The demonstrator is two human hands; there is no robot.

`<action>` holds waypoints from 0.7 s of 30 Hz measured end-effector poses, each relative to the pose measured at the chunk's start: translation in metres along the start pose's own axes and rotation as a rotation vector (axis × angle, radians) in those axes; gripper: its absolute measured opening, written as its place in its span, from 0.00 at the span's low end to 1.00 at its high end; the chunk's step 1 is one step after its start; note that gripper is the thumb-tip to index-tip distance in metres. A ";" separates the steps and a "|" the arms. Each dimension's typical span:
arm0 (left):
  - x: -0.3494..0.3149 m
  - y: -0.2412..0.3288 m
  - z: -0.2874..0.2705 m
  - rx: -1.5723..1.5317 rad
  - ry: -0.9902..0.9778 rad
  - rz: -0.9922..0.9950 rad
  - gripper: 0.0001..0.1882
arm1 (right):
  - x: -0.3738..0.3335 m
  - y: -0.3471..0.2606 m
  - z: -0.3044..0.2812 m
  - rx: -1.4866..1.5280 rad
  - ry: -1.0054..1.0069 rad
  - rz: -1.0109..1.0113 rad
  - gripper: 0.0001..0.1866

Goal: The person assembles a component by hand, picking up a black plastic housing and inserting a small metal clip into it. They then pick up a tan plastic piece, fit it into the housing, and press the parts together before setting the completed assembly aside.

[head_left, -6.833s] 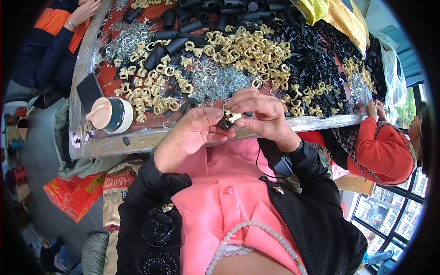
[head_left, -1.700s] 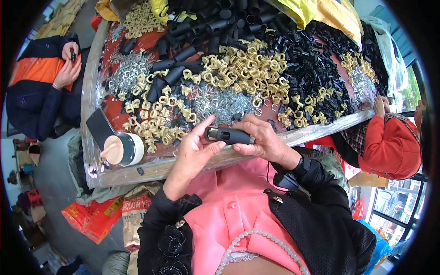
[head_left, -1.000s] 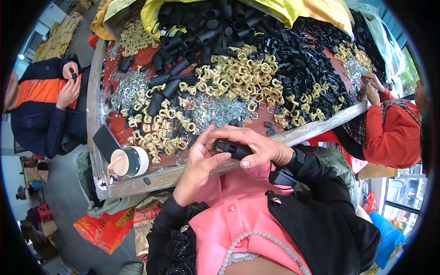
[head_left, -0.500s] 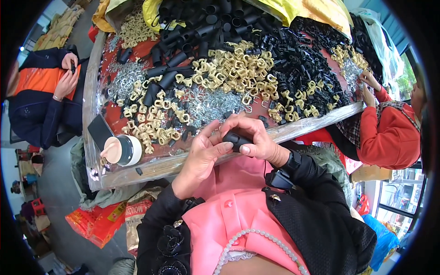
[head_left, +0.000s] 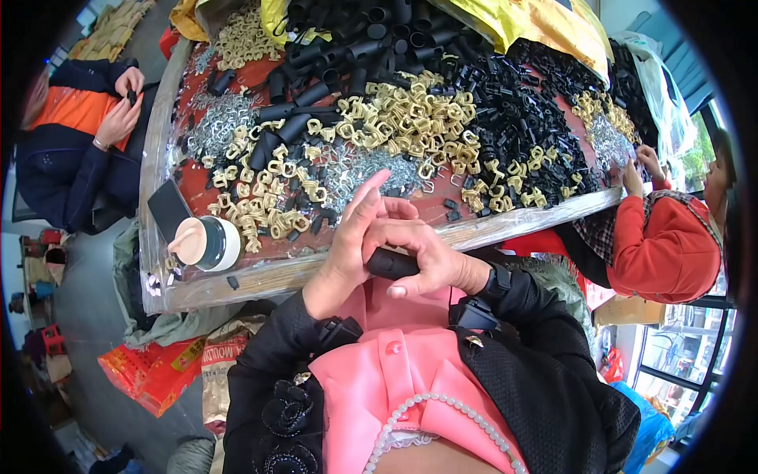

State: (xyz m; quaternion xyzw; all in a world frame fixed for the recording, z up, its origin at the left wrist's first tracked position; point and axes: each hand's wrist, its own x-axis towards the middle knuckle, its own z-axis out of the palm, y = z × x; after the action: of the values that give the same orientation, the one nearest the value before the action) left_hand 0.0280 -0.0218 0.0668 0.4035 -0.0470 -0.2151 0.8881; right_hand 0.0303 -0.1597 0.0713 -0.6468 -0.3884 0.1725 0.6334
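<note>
Above the near edge of the table, my right hand (head_left: 430,257) is closed round a short black plastic cylinder (head_left: 388,264), its fingers curled over the top and the thumb below. My left hand (head_left: 346,246) is upright against the cylinder's left end, fingers stretched out and pointing away from me. Its palm seems to touch that end, and its thumb is hidden. Beyond my hands lie a heap of silver metal clips (head_left: 365,170) and a heap of brass-coloured looped parts (head_left: 410,114).
Black tubes (head_left: 316,93) and small black parts (head_left: 521,118) cover the red table. A cup (head_left: 225,243) and a dark flat phone-like object (head_left: 167,209) stand by the wooden rim (head_left: 237,294). Co-workers sit left, in an orange-fronted top (head_left: 75,110), and right, in red sleeves (head_left: 663,245).
Both hands have come a little nearer to me with the cylinder. My left fingers have gone from a pinch on it to stretched out, palm against its end.
</note>
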 end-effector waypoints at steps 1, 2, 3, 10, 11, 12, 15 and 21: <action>-0.001 -0.001 0.004 0.040 0.015 0.002 0.36 | -0.001 0.000 0.000 -0.024 -0.003 -0.020 0.26; -0.002 -0.002 0.007 0.080 0.030 0.002 0.35 | -0.002 0.000 0.001 -0.048 -0.005 -0.039 0.24; -0.003 -0.004 0.009 0.120 0.044 0.001 0.34 | -0.003 -0.001 0.001 -0.046 -0.003 -0.036 0.24; -0.002 -0.030 0.016 0.074 0.032 -0.063 0.32 | -0.026 -0.005 -0.007 0.002 0.013 0.104 0.22; 0.000 -0.032 0.016 0.049 0.041 -0.114 0.32 | -0.031 -0.007 -0.014 -0.070 0.042 0.131 0.23; 0.001 -0.028 0.012 0.052 0.040 -0.112 0.32 | -0.039 -0.011 -0.024 -0.139 0.065 0.157 0.25; 0.019 -0.012 -0.013 1.018 0.013 0.115 0.30 | -0.095 -0.033 -0.071 -0.159 0.045 0.384 0.26; 0.034 0.013 -0.030 1.374 0.104 0.303 0.26 | -0.225 -0.083 -0.076 -0.814 0.024 0.852 0.19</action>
State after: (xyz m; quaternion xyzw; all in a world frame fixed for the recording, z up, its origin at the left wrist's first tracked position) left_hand 0.0708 -0.0082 0.0533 0.8717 -0.1855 0.0089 0.4535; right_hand -0.0832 -0.3828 0.1007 -0.9388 -0.1220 0.2414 0.2135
